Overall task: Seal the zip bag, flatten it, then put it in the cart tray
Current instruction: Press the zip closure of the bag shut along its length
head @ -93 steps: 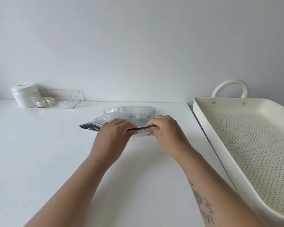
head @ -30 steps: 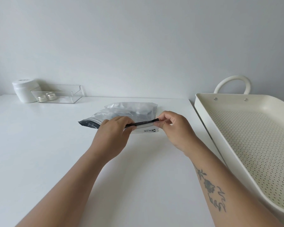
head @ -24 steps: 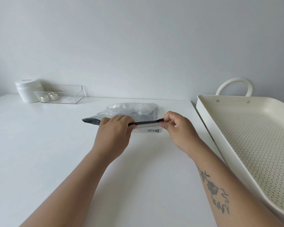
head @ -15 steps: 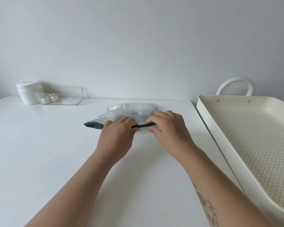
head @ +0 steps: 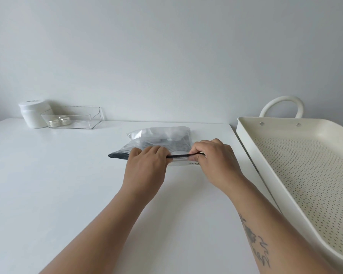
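On the tabletop, left of the tray, lies our bag. Our left hand and right hand both pinch its zip strip. Trapped air or a skipped stretch could leave it unsealed.

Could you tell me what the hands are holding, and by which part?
Both the left hand and right hand pinch the zip bag along its dark zip strip.

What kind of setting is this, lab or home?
Likely a home or a plain staged room, not a lab: a bare white table against a blank wall, a cream perforated cart tray beside it, and a white jar by a clear organiser bin.
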### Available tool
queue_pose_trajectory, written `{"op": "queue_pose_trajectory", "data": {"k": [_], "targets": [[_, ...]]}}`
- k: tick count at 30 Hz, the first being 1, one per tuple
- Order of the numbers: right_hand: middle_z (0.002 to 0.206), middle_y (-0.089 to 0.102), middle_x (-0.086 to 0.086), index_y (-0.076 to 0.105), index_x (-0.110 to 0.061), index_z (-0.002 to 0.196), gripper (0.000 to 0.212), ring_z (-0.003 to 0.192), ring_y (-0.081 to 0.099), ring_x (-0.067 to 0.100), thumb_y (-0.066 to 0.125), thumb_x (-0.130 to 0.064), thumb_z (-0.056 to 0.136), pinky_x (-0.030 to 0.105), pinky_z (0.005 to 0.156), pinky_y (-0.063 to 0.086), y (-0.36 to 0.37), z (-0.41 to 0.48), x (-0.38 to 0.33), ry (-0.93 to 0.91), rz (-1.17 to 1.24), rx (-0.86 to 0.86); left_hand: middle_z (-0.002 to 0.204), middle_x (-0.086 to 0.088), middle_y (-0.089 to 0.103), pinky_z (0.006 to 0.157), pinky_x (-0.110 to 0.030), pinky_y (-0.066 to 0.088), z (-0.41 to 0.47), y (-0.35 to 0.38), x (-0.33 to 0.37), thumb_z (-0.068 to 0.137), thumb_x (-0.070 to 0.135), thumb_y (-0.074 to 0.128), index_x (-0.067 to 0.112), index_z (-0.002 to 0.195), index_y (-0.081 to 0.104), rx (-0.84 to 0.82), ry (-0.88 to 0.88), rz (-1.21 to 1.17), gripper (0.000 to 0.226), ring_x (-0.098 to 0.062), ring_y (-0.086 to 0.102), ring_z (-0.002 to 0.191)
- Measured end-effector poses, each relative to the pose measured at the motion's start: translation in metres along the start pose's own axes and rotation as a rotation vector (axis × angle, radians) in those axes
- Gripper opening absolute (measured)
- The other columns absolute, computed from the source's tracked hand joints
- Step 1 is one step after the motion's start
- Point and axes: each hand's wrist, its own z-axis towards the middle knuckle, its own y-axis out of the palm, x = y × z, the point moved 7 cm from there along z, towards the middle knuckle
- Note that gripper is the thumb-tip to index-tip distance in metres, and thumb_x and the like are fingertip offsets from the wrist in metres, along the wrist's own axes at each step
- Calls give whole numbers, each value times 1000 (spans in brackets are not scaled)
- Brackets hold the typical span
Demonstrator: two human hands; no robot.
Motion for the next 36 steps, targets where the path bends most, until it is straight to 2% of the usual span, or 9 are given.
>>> {"op": "queue_pose_trajectory", "data": {"k": [14, 18, 21, 23, 24, 27, 29, 33, 36], "targets": [[84, 70, -18, 65, -28, 78, 19, 87, 49, 19, 56, -18, 91, 38, 84, 41, -9, 2, 15, 73, 20, 49, 84, 9, 68, 83, -36, 30, 1, -16, -18, 95, 26, 54, 23, 89, 65, 134, -81, 3, 12, -19, 61, 88], [78, 66, -16, 62, -27, 76, 18, 84, 49, 20, 58, -20, 92, 40, 88, 40, -10, 3, 17, 56, 4, 85, 87, 11, 68, 86, -36, 26, 0, -18, -23, 95, 25, 54, 24, 91, 63, 139, -96, -10, 10, -18, 60, 91], [78, 57, -14, 59, -22, 80, 13, 82, 47, 18, 61, -22, 93, 42, 103, 32, -6, 0, 12, 2, -41, 101, 87, 12, 67, 84, -35, 22, -3, -15, -27, 94, 26, 55, 26, 89, 63, 112, -109, -51, 10, -16, 59, 88], [92, 60, -12, 61, -24, 94, 2, 95, 51, 17, 61, -23, 92, 43, 113, 20, -3, -1, 3, -40, -52, 97, 84, 13, 66, 83, -34, 21, -3, -15, -30, 94, 28, 56, 26, 86, 63, 93, -126, -84, 10, -15, 58, 86], [99, 60, -12, 61, -27, 102, 12, 102, 50, 15, 62, -26, 90, 42, 115, 14, 1, -1, -4, -64, -59, 86, 82, 13, 66, 84, -35, 23, -3, -14, -31, 93, 29, 57, 27, 85, 63, 81, -126, -94, 11, -16, 58, 84], [99, 62, -13, 63, -32, 103, 15, 102, 49, 12, 66, -30, 88, 38, 113, 7, 11, -2, -25, -142, -37, 50, 77, 13, 66, 81, -36, 30, -3, -13, -29, 92, 31, 59, 28, 83, 65, 59, -96, -113, 11, -17, 57, 80], [89, 63, -11, 65, -28, 91, 1, 95, 51, 13, 64, -28, 90, 35, 108, 13, 13, -2, -27, -135, -8, 59, 77, 13, 67, 78, -35, 33, -2, -12, -24, 91, 32, 59, 29, 83, 67, 42, -71, -131, 12, -16, 56, 79], [81, 62, -14, 66, -29, 83, 11, 86, 49, 13, 61, -25, 92, 30, 90, 24, 14, 0, -12, -83, 31, 36, 81, 16, 67, 76, -33, 34, -2, -8, -18, 92, 35, 57, 32, 86, 67, -9, -30, -142, 12, -13, 55, 82], [80, 60, -15, 64, -30, 82, 13, 83, 46, 13, 60, -26, 93, 31, 89, 27, 17, -1, -1, -46, 13, -3, 88, 17, 65, 76, -31, 33, -4, -2, -19, 94, 33, 55, 30, 92, 65, -52, -37, -159, 11, -13, 56, 89]]}}
